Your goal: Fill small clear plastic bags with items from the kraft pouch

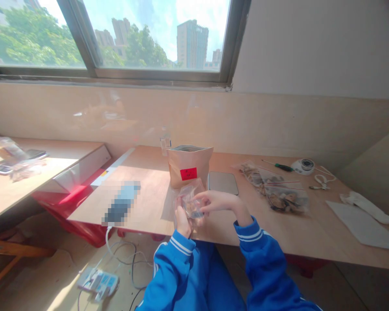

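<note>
A clear plastic bag [193,189] with something dark inside is held over the table's near edge. My left hand [183,221] is closed round its lower left side. From the right, my right hand [218,202] pinches the bag, thumb and fingers together at its side. What exactly lies in the bag is too blurred to tell. Just behind it stands a brown kraft paper pouch [175,170], upright with its mouth open and a red label [188,173] on the front. A flat grey square device [223,182] lies right of the pouch.
Clear zip bags [287,201] of brown dried pieces lie to the right. Behind them are a green-handled screwdriver [283,167] and a white dome camera [302,166]. A plastic bottle [165,142] stands behind the pouch. Power strip [99,283] and cables are on the floor.
</note>
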Action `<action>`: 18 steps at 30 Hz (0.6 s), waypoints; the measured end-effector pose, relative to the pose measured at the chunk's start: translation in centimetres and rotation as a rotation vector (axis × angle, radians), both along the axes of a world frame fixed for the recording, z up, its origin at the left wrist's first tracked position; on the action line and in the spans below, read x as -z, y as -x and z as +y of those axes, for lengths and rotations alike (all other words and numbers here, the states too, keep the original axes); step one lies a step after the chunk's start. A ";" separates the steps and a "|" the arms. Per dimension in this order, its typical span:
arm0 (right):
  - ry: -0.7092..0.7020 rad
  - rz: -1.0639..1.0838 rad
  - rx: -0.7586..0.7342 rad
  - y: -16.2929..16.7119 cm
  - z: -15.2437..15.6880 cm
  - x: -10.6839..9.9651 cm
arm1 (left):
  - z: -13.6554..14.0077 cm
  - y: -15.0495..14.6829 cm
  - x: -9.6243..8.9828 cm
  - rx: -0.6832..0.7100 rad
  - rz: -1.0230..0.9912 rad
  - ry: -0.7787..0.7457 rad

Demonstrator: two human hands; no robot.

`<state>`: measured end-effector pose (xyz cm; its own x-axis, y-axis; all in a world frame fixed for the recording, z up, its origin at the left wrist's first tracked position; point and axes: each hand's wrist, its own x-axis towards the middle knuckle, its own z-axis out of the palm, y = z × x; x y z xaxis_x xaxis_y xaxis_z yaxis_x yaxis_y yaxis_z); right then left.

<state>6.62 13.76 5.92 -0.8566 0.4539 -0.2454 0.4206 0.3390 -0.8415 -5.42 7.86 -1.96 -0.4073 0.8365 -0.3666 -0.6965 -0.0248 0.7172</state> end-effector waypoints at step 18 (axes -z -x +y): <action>-0.194 0.121 0.144 0.2 -0.6 -0.2 | 0.2 -0.1 0.4 -0.064 0.061 -0.048</action>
<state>6.42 13.17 6.12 -0.7977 0.6016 -0.0420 0.3768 0.4428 -0.8136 -5.34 8.09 -2.34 -0.4806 0.8240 -0.3000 -0.6477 -0.1029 0.7549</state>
